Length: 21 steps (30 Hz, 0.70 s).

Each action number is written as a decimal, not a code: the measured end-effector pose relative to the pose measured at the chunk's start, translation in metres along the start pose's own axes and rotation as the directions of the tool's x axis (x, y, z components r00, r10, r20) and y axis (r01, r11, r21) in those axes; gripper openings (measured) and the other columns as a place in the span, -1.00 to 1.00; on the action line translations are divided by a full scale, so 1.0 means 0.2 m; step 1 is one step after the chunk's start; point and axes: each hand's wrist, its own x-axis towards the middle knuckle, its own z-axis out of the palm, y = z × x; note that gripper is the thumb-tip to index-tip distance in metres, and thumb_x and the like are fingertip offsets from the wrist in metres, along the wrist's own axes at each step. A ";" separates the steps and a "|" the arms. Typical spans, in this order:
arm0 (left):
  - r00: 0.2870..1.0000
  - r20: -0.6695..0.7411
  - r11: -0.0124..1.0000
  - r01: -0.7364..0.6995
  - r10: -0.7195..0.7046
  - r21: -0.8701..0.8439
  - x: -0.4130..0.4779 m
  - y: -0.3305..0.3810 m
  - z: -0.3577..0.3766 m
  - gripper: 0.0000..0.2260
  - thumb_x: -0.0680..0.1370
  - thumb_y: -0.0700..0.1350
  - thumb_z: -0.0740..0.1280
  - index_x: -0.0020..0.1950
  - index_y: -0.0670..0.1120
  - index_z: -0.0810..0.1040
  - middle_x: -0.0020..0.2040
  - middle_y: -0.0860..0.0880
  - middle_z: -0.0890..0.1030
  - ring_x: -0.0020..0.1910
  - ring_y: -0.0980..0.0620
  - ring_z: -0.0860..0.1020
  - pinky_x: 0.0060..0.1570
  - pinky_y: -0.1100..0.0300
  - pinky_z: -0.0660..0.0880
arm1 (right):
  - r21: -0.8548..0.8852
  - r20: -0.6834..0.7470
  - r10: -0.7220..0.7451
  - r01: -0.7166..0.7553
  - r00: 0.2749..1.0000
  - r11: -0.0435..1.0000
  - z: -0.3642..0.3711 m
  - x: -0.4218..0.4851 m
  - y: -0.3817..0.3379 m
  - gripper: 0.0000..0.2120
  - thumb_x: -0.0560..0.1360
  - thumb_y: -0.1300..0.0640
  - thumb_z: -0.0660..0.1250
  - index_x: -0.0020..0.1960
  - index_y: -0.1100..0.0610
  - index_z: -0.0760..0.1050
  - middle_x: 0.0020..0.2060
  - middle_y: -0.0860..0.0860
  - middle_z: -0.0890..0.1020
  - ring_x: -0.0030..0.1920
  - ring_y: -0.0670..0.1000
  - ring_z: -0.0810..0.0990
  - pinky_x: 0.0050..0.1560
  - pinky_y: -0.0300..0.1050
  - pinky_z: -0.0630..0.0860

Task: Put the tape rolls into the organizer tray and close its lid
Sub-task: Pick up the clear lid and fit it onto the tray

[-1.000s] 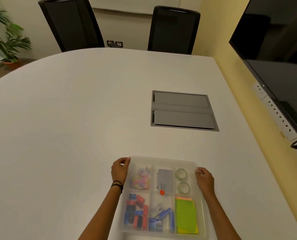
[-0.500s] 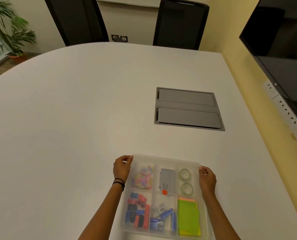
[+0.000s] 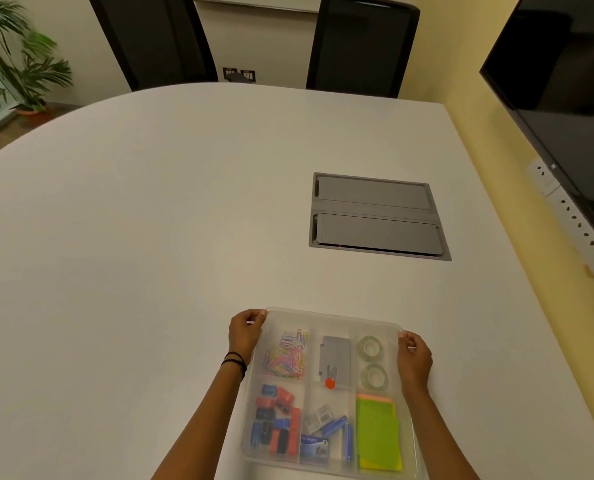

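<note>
A clear plastic organizer tray (image 3: pixel 333 315) lies on the white table near its front edge, with its translucent lid resting over it. Two clear tape rolls (image 3: pixel 370 348) (image 3: pixel 374 375) sit one behind the other in the far right compartment, seen through the lid. My left hand (image 3: pixel 245 332) grips the far left corner of the lid. My right hand (image 3: pixel 414 355) grips the right edge near the far corner. Other compartments hold coloured paper clips, a grey card box, binder clips, staples and green sticky notes.
A grey recessed cable hatch (image 3: pixel 375 216) is set in the table beyond the tray. Two black chairs (image 3: pixel 361 43) stand at the far edge. A dark screen (image 3: pixel 565 84) and a power strip (image 3: pixel 572 223) hang on the right wall. A plant (image 3: pixel 18 64) stands far left.
Both hands stay at the lid's far corners. The view has shifted slightly, with the tray and hands showing a bit further right.
</note>
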 end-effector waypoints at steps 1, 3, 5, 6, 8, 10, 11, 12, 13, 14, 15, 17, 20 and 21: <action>1.000 0.021 1.000 0.002 -0.002 -0.006 0.00 0.00 -0.01 -0.82 0.55 -0.13 0.32 -0.08 -0.23 0.61 -0.12 -0.11 0.61 -0.18 -0.04 0.51 -0.12 0.10 0.50 | 0.009 -0.003 0.017 -0.017 1.000 1.000 0.00 0.01 0.00 -0.85 0.55 0.23 0.25 0.00 0.30 0.55 -0.07 0.22 0.62 -0.12 0.11 0.52 -0.07 -0.08 0.45; 0.998 0.061 1.000 0.001 -0.001 -0.004 0.01 0.01 -0.02 -0.83 0.56 -0.14 0.30 -0.09 -0.23 0.60 -0.15 -0.10 0.59 -0.24 0.03 0.48 -0.21 0.21 0.46 | 0.032 0.008 0.049 -0.049 0.999 0.998 0.00 0.02 -0.01 -0.86 0.53 0.22 0.27 -0.04 0.29 0.55 -0.12 0.19 0.61 -0.12 0.12 0.53 -0.08 -0.07 0.46; 0.993 0.115 1.000 0.019 -0.018 -0.006 0.02 0.02 -0.04 -0.82 0.58 -0.15 0.27 -0.14 -0.21 0.57 -0.21 -0.10 0.55 -0.31 0.08 0.43 -0.29 0.28 0.41 | 0.074 0.040 0.094 -0.097 0.995 0.993 -0.01 0.03 -0.02 -0.85 0.53 0.22 0.29 -0.03 0.31 0.55 -0.14 0.16 0.58 -0.13 0.12 0.51 -0.12 -0.09 0.45; 0.988 0.151 0.999 0.045 -0.044 -0.005 0.02 0.02 -0.05 -0.81 0.59 -0.14 0.26 -0.15 -0.21 0.56 -0.22 -0.09 0.52 -0.32 0.07 0.41 -0.30 0.28 0.40 | 0.110 0.063 0.125 -0.131 0.990 0.985 -0.01 0.04 -0.03 -0.85 0.52 0.22 0.29 -0.01 0.31 0.55 -0.14 0.15 0.56 -0.13 0.10 0.48 -0.18 -0.12 0.45; 0.962 0.244 0.991 0.133 -0.126 -0.014 0.04 0.02 -0.07 -0.81 0.60 -0.12 0.23 -0.10 -0.21 0.53 -0.20 -0.11 0.48 -0.27 0.02 0.41 -0.26 0.23 0.41 | 0.193 0.136 0.194 -0.219 0.971 0.956 -0.02 0.05 -0.05 -0.85 0.53 0.23 0.30 0.03 0.30 0.54 -0.12 0.13 0.54 -0.12 0.08 0.45 -0.25 -0.15 0.43; 0.925 0.327 0.976 0.213 -0.192 -0.031 0.05 0.03 -0.09 -0.80 0.61 -0.11 0.21 -0.01 -0.21 0.55 -0.13 -0.12 0.50 -0.14 -0.04 0.45 -0.18 0.20 0.45 | 0.274 0.252 0.255 -0.322 0.933 0.906 -0.05 0.06 -0.06 -0.89 0.54 0.24 0.29 0.02 0.25 0.54 -0.16 0.09 0.61 -0.17 0.02 0.55 -0.25 -0.19 0.52; 0.913 0.352 0.972 0.232 -0.207 -0.030 0.06 0.04 -0.10 -0.78 0.62 -0.11 0.20 0.05 -0.22 0.55 -0.10 -0.13 0.52 -0.09 -0.06 0.47 -0.16 0.19 0.46 | 0.304 0.308 0.276 -0.369 0.911 0.878 -0.07 0.06 -0.06 -0.91 0.54 0.25 0.28 -0.03 0.24 0.55 -0.26 0.04 0.67 -0.26 -0.02 0.61 -0.31 -0.23 0.58; 0.905 0.367 0.970 0.241 -0.215 -0.025 0.06 0.04 -0.10 -0.76 0.62 -0.11 0.20 0.11 -0.24 0.55 -0.07 -0.14 0.53 -0.06 -0.08 0.47 -0.15 0.19 0.47 | 0.321 0.345 0.285 -0.398 0.894 0.859 -0.08 0.06 -0.07 -0.89 0.55 0.27 0.26 -0.10 0.22 0.55 -0.38 -0.02 0.69 -0.37 -0.09 0.64 -0.40 -0.29 0.59; 0.900 0.377 0.970 0.243 -0.217 -0.022 0.06 0.05 -0.11 -0.74 0.62 -0.11 0.19 0.14 -0.26 0.54 -0.06 -0.15 0.53 -0.04 -0.08 0.47 -0.14 0.18 0.47 | 0.327 0.366 0.290 -0.414 0.884 0.850 -0.09 0.06 -0.07 -0.86 0.55 0.28 0.25 -0.15 0.20 0.54 -0.48 -0.06 0.68 -0.46 -0.14 0.64 -0.46 -0.33 0.58; 0.896 0.386 0.969 0.245 -0.219 -0.020 0.06 0.05 -0.10 -0.73 0.62 -0.11 0.18 0.14 -0.27 0.54 -0.07 -0.15 0.53 -0.04 -0.08 0.48 -0.14 0.18 0.47 | 0.328 0.377 0.294 -0.423 0.879 0.845 -0.09 0.07 -0.07 -0.84 0.56 0.28 0.24 -0.17 0.19 0.54 -0.52 -0.08 0.67 -0.50 -0.17 0.63 -0.48 -0.34 0.57; 0.893 0.391 0.968 0.249 -0.222 -0.020 0.06 0.06 -0.10 -0.74 0.62 -0.10 0.18 0.12 -0.26 0.54 -0.09 -0.14 0.53 -0.07 -0.07 0.48 -0.14 0.19 0.47 | 0.326 0.384 0.295 -0.427 0.875 0.843 -0.09 0.07 -0.07 -0.83 0.56 0.28 0.23 -0.17 0.19 0.54 -0.53 -0.08 0.67 -0.51 -0.17 0.62 -0.49 -0.34 0.57; 0.888 0.395 0.964 0.264 -0.235 -0.021 0.06 0.07 -0.09 -0.77 0.63 -0.10 0.17 0.07 -0.22 0.54 -0.16 -0.10 0.53 -0.15 -0.01 0.49 -0.17 0.21 0.46 | 0.328 0.394 0.290 -0.428 0.872 0.842 -0.09 0.07 -0.07 -0.83 0.56 0.28 0.23 -0.17 0.18 0.54 -0.52 -0.08 0.67 -0.50 -0.17 0.63 -0.48 -0.33 0.57; 0.889 0.391 0.961 0.276 -0.240 -0.036 0.06 0.06 -0.09 -0.79 0.63 -0.09 0.18 0.04 -0.18 0.55 -0.18 -0.08 0.53 -0.20 0.04 0.49 -0.19 0.22 0.47 | 0.346 0.405 0.296 -0.445 0.865 0.826 -0.10 0.07 -0.07 -0.84 0.56 0.27 0.24 -0.15 0.18 0.55 -0.51 -0.08 0.68 -0.48 -0.17 0.64 -0.46 -0.33 0.59; 0.893 0.384 0.961 0.271 -0.234 -0.046 0.06 0.05 -0.09 -0.79 0.62 -0.09 0.18 0.03 -0.17 0.55 -0.16 -0.09 0.53 -0.19 0.03 0.49 -0.19 0.22 0.47 | 0.357 0.406 0.294 -0.446 0.865 0.821 -0.10 0.07 -0.07 -0.85 0.55 0.27 0.25 -0.15 0.18 0.55 -0.50 -0.07 0.69 -0.48 -0.17 0.64 -0.45 -0.33 0.59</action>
